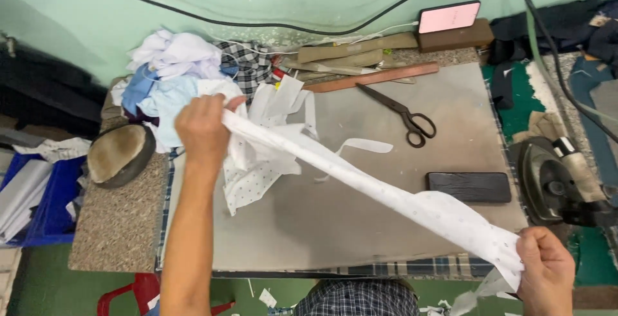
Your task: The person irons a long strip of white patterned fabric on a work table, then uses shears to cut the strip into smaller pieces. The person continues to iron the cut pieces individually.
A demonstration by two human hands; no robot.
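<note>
A long strip of white dotted fabric [380,190] stretches diagonally above the grey padded work table [360,226]. My left hand [205,126] grips its upper end at the left, over a small pile of white dotted cloth pieces [254,174]. My right hand [546,271] pinches the wider lower end past the table's front right corner. The strip is held taut between both hands.
Black scissors [402,115], a wooden ruler [370,77] and a dark rectangular block [468,186] lie on the table. An iron [553,184] rests at the right. A heap of white, blue and plaid clothes [187,68] sits back left beside a domed pad [119,153]. A phone [449,17] leans at the wall.
</note>
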